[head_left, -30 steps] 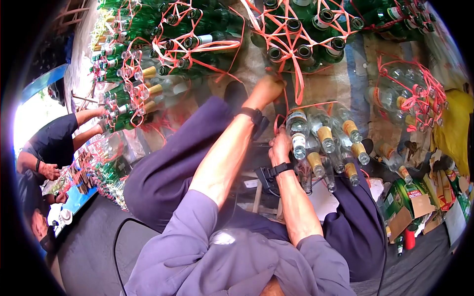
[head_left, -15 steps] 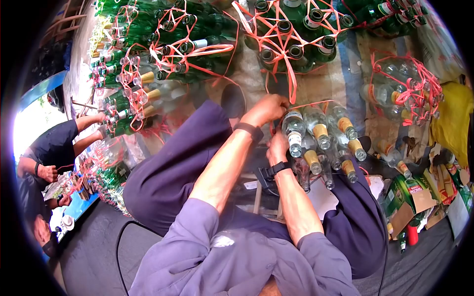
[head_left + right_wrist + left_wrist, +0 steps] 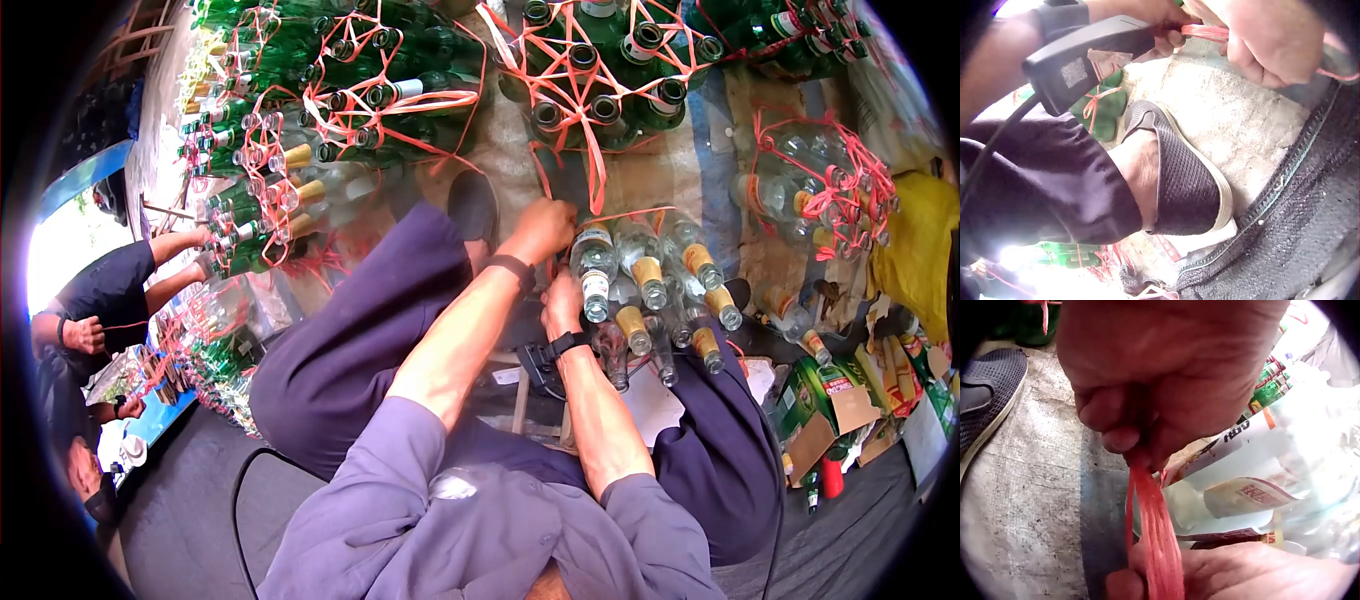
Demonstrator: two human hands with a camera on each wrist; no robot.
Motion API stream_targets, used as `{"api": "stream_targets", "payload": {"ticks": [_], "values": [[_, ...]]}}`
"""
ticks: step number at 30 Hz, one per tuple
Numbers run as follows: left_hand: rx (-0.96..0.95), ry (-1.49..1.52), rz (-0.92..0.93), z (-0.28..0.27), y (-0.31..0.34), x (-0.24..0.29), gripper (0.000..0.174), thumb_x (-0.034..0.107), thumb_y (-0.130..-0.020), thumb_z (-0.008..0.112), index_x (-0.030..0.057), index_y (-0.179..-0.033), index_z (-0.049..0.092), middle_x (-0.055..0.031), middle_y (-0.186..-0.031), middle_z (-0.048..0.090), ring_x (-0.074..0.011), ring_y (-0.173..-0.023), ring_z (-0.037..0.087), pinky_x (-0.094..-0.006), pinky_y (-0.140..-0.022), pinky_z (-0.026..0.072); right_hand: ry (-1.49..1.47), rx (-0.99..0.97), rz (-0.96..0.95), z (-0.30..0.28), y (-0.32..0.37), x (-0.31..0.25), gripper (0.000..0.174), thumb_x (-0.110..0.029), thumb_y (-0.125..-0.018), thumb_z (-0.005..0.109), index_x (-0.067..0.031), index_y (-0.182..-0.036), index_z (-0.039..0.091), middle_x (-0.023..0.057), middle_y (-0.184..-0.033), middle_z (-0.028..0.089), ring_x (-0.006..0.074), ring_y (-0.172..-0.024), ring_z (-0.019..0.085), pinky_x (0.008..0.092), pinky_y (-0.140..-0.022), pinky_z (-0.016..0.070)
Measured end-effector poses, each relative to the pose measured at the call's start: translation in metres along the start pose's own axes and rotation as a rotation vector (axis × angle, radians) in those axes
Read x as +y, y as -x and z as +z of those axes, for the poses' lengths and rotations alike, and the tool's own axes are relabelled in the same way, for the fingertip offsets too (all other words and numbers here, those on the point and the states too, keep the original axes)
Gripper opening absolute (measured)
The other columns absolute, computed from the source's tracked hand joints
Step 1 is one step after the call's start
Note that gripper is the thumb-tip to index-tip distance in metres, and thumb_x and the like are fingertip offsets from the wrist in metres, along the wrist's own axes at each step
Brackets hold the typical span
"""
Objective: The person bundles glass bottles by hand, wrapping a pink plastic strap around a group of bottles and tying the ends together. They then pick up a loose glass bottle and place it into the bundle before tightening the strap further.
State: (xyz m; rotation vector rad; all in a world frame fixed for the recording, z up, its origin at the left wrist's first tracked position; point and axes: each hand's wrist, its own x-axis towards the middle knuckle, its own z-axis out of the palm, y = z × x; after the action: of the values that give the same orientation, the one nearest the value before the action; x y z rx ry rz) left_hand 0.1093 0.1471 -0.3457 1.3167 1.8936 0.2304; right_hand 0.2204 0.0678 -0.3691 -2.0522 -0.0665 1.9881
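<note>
Your left hand (image 3: 542, 228) pinches the red strap (image 3: 1160, 537) between closed fingertips. The strap's long axis runs from there back toward your body, to your right hand (image 3: 562, 303), whose curled fingers grip it. Should either grip loosen, the strap could slip or twist; an uneven pull could split it. Just right of your hands, clear bottles (image 3: 649, 280) lie slanted, their long axes running fore and aft, necks toward you; a sideways tug could knock them together.
</note>
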Motion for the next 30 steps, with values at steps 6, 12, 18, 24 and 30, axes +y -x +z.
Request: {"api": "stream_targets", "payload": {"ticks": [6, 12, 18, 24, 30], "values": [[0.029, 0.040, -0.031, 0.004, 0.004, 0.001, 0.015, 0.014, -0.072, 0.058, 0.0081, -0.079, 0.070, -0.0203, -0.077, 0.066, -0.0398, -0.076, 0.064, -0.0487, -0.071, 0.0507, 0.029, 0.050, -0.076, 0.002, 0.026, -0.011, 0.025, -0.032, -0.094, 0.050, -0.0100, -0.081, 0.052, -0.0018, -0.054, 0.036, 0.0119, -0.038, 0.035, 0.0268, -0.034, 0.0260], [0.043, 0.000, 0.033, 0.004, -0.001, -0.002, 0.016, 0.014, -0.072, 0.057, 0.0072, -0.079, 0.070, -0.0205, -0.077, 0.065, -0.0400, -0.076, 0.064, -0.0490, -0.070, 0.0504, -0.003, 0.045, 0.066, 0.014, 0.049, -0.033, 0.026, -0.034, -0.093, 0.053, -0.0131, -0.078, 0.050, -0.0032, -0.050, 0.032, 0.0113, -0.035, 0.031, 0.0281, -0.033, 0.0210], [0.035, -0.035, -0.038, 0.006, -0.001, 0.001, 0.017, 0.015, -0.073, 0.058, 0.0124, -0.080, 0.073, -0.0174, -0.078, 0.067, -0.0380, -0.075, 0.064, -0.0487, -0.068, 0.0499, 0.113, 0.038, -0.066, 0.004, 0.031, -0.013, 0.027, -0.033, -0.096, 0.047, -0.0114, -0.083, 0.055, -0.0032, -0.054, 0.036, 0.0094, -0.035, 0.030, 0.0259, -0.033, 0.0193], [0.040, -0.180, -0.012, 0.001, -0.004, -0.001, 0.018, 0.019, -0.073, 0.061, 0.0184, -0.083, 0.075, -0.0112, -0.081, 0.069, -0.0329, -0.076, 0.067, -0.0433, -0.068, 0.0527, -0.062, -0.118, -0.044, 0.002, 0.040, -0.007, 0.025, -0.031, -0.094, 0.051, -0.0122, -0.077, 0.054, -0.0037, -0.056, 0.041, 0.0073, -0.038, 0.033, 0.0239, -0.034, 0.0221], [0.009, -0.207, -0.005, -0.005, -0.006, -0.004, 0.018, 0.021, -0.072, 0.063, 0.0232, -0.084, 0.076, -0.0092, -0.082, 0.070, -0.0293, -0.079, 0.067, -0.0419, -0.069, 0.0528, -0.132, -0.215, -0.040, 0.013, 0.044, -0.004, 0.025, -0.029, -0.091, 0.055, -0.0084, -0.076, 0.058, -0.0024, -0.060, 0.046, 0.0072, -0.045, 0.038, 0.0235, -0.039, 0.0263]]}}
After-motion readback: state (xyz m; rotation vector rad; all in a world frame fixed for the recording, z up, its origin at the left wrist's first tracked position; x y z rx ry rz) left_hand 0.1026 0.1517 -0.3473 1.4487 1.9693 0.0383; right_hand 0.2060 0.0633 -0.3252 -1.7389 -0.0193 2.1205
